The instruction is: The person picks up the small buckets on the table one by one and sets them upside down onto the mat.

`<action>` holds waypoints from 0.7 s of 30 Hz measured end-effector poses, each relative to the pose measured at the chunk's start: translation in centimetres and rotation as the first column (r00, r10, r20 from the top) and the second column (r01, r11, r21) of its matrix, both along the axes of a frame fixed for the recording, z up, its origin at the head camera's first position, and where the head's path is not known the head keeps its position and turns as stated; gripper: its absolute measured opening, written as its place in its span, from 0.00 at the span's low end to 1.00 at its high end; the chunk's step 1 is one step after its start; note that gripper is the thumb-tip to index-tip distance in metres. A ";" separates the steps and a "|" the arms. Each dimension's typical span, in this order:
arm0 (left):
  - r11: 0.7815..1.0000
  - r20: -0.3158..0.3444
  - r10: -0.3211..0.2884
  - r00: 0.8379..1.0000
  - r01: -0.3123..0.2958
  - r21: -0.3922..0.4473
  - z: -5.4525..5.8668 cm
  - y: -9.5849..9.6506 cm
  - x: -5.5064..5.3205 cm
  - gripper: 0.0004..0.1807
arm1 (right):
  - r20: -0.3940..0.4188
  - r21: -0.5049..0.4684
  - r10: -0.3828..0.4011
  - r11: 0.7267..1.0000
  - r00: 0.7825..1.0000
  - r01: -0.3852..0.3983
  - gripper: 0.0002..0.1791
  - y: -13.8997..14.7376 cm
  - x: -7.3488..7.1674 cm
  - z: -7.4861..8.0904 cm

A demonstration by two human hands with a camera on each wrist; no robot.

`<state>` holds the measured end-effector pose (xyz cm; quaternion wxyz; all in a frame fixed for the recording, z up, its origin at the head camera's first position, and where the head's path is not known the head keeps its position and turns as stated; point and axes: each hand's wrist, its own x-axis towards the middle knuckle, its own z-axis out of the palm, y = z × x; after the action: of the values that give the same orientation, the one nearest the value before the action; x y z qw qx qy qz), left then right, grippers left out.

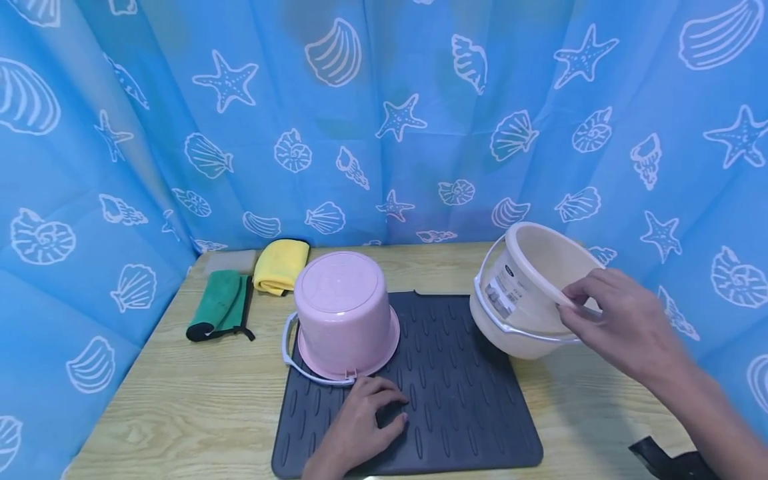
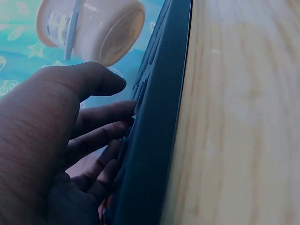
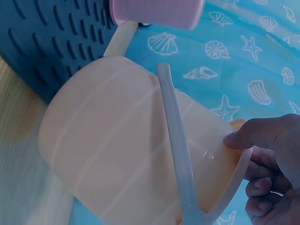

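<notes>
My right hand [image 1: 627, 320] pinches the rim of a cream bucket [image 1: 522, 307], thumb outside and fingers inside. The bucket is tilted, its mouth turned toward the right, over the mat's right edge; a label shows on its side and its pale handle hangs across it. On the dark ribbed mat [image 1: 450, 400] a pink bucket [image 1: 345, 313] stands upside down, its handle lying out to the left and front. My left hand [image 1: 363, 423] rests on the mat just in front of the pink bucket, fingers loosely bent and holding nothing.
A folded yellow cloth [image 1: 281, 267], a green cloth [image 1: 219, 303] and a greyish flat piece [image 1: 230, 262] lie at the table's back left. A black strap-like object [image 1: 666, 460] is at the lower right. Blue shell-patterned curtains [image 1: 384, 120] enclose the wooden table.
</notes>
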<state>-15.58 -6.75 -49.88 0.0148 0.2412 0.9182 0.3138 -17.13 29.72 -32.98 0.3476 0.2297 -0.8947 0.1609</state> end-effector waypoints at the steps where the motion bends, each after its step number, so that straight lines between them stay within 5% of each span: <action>1: 1.000 0.000 0.000 1.000 0.000 0.002 0.0 0.0 0.0 0.12 | 0.001 -0.001 0.000 1.000 1.000 0.000 0.10 -0.2 0.0 0.0; 9: 1.000 -0.047 -0.005 0.999 0.005 0.004 -0.2 -0.1 0.0 0.11 | 0.004 -0.020 -0.011 1.000 1.000 0.011 0.11 -1.3 -0.2 0.0; 21: 0.999 -0.023 -0.027 0.999 0.026 -0.036 0.5 -0.1 -0.6 0.13 | -0.012 -0.073 0.005 0.997 1.000 -0.006 0.11 -2.4 -0.7 -0.4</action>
<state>-16.18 -6.81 -49.39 0.0125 0.2567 0.9205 0.2944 -17.78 27.34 -33.39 0.3605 0.2204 -0.8855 0.1932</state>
